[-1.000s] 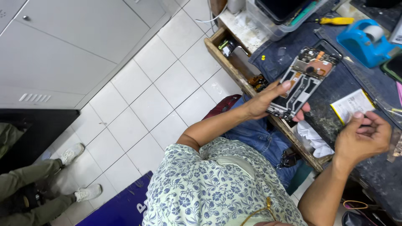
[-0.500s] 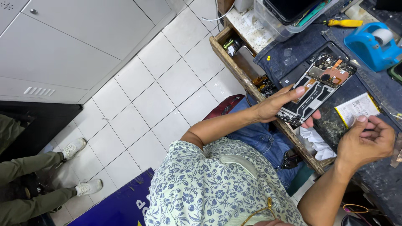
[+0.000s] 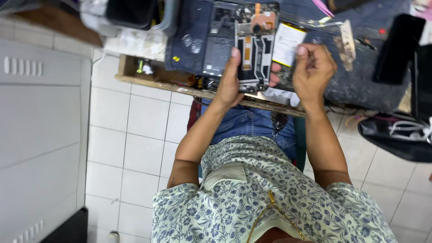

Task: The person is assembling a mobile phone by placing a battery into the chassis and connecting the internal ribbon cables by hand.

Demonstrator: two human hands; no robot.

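Note:
My left hand (image 3: 228, 83) grips an opened phone frame (image 3: 254, 42) by its lower edge, thumb laid up along the bare inner side with its boards and orange flex showing. The frame lies over the dark blue cloth mat (image 3: 360, 78) on the bench. My right hand (image 3: 312, 72) hovers just right of the frame with its fingers curled together; I cannot make out anything small between them. Its fingertips are next to a white-labelled battery (image 3: 288, 42) that lies beside the frame.
A black phone (image 3: 398, 47) lies on the mat to the right. A black tray with white cables (image 3: 398, 135) sits at the lower right. The wooden bench edge (image 3: 153, 78), a plastic container (image 3: 135, 18) and a white cabinet (image 3: 40, 112) border the tiled floor.
The view has swung so the bench now runs across the top. My right hand has come up close to the battery and the frame; my left hand keeps hold of the frame.

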